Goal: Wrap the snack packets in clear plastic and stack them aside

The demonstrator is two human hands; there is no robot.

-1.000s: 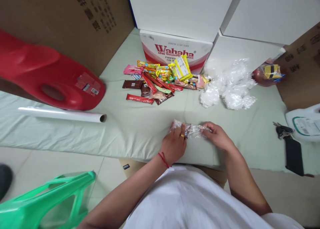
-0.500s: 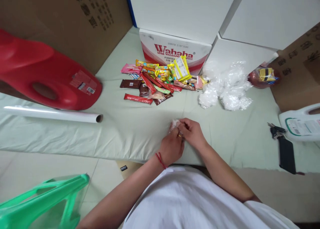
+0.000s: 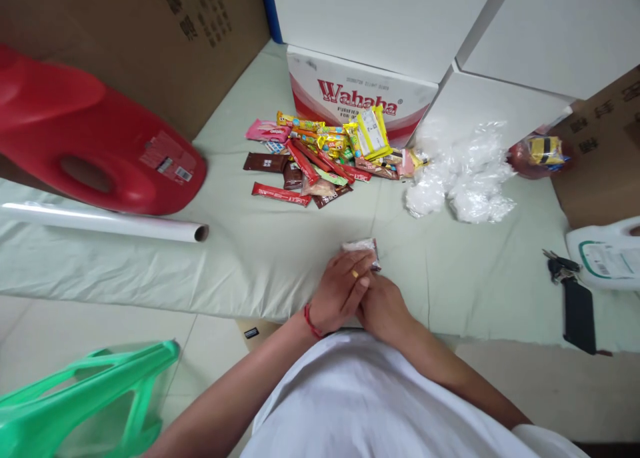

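Note:
A small flat packet wrapped in clear plastic lies at the front part of the cloth-covered table. My left hand, with a ring and a red string bracelet, is closed over its near side, fingers together. Pressed against it, my right hand is closed at the packet's near right; its fingertips are mostly hidden beneath the left hand. Only the packet's far edge and right corner show. Beyond the hands is a pile of wrapped snacks in yellow, red, brown and pink wrappers.
Crumpled clear plastic lies right of the snacks, before white boxes. A red jug and a white roll are at left. Keys, a black phone-like object and a white bottle are at right. A green stool stands lower left.
The crumpled plastic between my fingers now shows as a flat wrapped packet. My left hand has come over it, and my right hand has drawn lower and nearer my body. The view has shifted slightly.

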